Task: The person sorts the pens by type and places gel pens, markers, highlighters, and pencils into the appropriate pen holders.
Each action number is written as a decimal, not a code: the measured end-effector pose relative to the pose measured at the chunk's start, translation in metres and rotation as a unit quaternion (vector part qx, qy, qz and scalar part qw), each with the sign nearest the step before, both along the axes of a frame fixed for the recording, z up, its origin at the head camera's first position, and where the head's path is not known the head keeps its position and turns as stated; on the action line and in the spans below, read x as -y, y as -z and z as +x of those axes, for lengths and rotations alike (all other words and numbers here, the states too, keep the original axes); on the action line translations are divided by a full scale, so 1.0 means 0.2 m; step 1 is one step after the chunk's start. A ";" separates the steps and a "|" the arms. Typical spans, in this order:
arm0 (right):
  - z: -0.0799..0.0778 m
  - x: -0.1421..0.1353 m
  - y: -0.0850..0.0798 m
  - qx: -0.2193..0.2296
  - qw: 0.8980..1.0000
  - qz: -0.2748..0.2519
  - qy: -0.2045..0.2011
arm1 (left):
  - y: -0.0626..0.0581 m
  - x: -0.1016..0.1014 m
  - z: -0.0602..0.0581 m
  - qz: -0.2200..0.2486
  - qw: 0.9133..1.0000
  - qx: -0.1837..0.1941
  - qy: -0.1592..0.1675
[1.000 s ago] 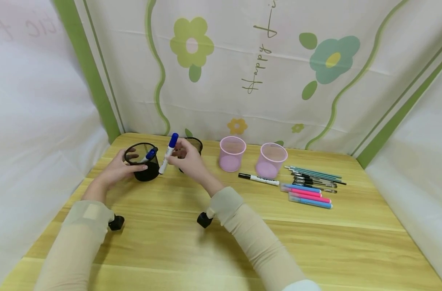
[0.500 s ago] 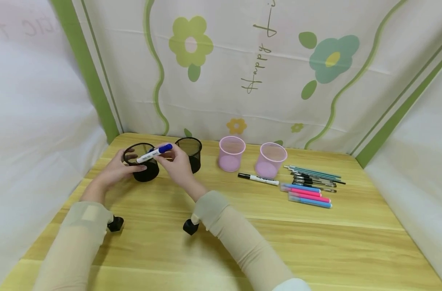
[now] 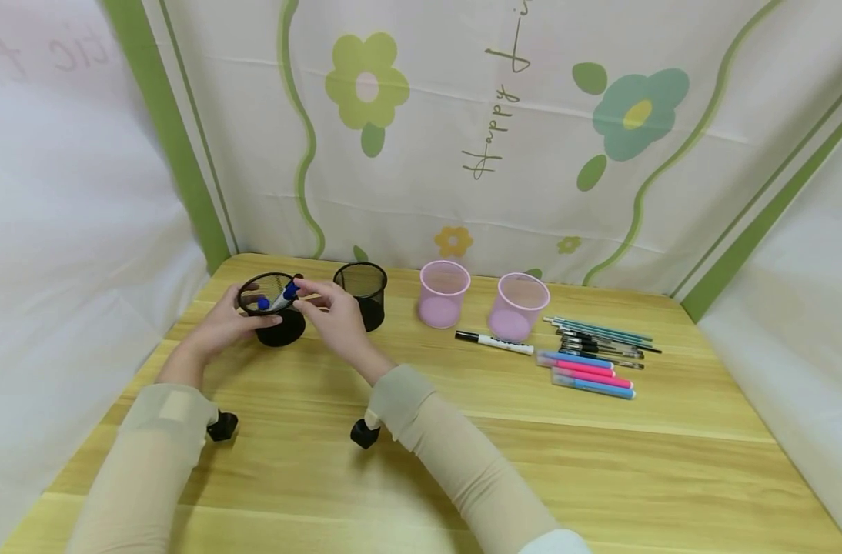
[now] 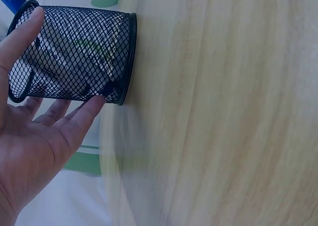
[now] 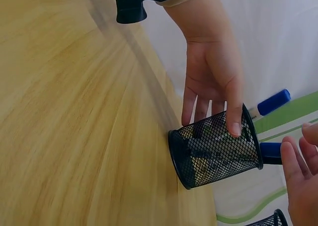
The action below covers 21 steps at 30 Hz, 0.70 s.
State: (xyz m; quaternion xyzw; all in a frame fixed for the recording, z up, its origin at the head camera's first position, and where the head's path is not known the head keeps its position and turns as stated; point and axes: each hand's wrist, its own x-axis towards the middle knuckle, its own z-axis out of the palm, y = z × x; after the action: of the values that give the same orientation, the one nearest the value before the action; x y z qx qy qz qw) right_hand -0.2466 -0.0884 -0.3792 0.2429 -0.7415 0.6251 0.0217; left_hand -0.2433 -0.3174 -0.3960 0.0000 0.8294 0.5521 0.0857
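Observation:
My left hand (image 3: 216, 327) grips the black mesh pen cup (image 4: 82, 52), thumb at the rim and fingers round the wall. The cup stands on the table at the left, tipped slightly. Two blue-capped markers are in it: one marker (image 5: 273, 103) leans toward my left hand's side. The other marker (image 3: 291, 290) leans on the right of the rim, its cap at my right fingertips. With thumb and forefinger apart, my right hand (image 3: 334, 319) hovers beside that cap, holding nothing. A second black mesh cup (image 3: 362, 292) stands just behind my right hand.
Two pink cups (image 3: 444, 296) stand at the back middle. A black-capped marker (image 3: 493, 342) lies before them. Farther right lie several thin brushes (image 3: 601, 338) and several blue and pink pens (image 3: 587, 373). A printed curtain (image 3: 421, 154) hangs behind the wooden table (image 3: 504, 462).
My right hand has brought a blue-capped marker left from in front of the second black cup, tilted it over the left cup and let it go inside. My left hand stays put.

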 end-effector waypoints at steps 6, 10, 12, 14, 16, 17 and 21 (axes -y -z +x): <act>-0.01 -0.03 -0.01 -0.006 1.000 0.003 -0.006 | 0.00 -0.01 0.00 0.003 1.000 -0.001 -0.004; -0.01 -0.07 -0.03 -0.014 1.000 0.006 -0.024 | 0.01 0.00 0.00 -0.004 1.000 -0.002 -0.003; 0.00 -0.10 -0.05 -0.023 0.999 0.008 -0.037 | 0.01 0.00 -0.01 -0.009 1.000 -0.002 -0.001; 0.00 -0.12 -0.07 -0.031 0.998 0.009 -0.048 | 0.01 0.00 -0.01 -0.011 1.000 -0.001 0.000; 0.00 -0.14 -0.08 -0.036 0.998 0.008 -0.057 | 0.01 0.00 -0.01 -0.012 1.000 -0.001 0.000; 0.00 -0.16 -0.09 -0.037 0.997 0.007 -0.062 | 0.01 0.00 -0.01 -0.011 1.000 -0.001 0.000; 0.00 -0.19 -0.12 -0.047 0.996 0.008 -0.079 | 0.01 0.00 -0.01 -0.010 1.000 -0.002 -0.002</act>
State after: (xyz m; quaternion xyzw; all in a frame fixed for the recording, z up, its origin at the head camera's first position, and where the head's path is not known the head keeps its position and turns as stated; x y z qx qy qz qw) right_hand -0.2473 -0.0494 -0.3559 0.3297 -0.7232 0.6069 0.0049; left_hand -0.2447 -0.3178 -0.3976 -0.0016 0.8350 0.5440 0.0829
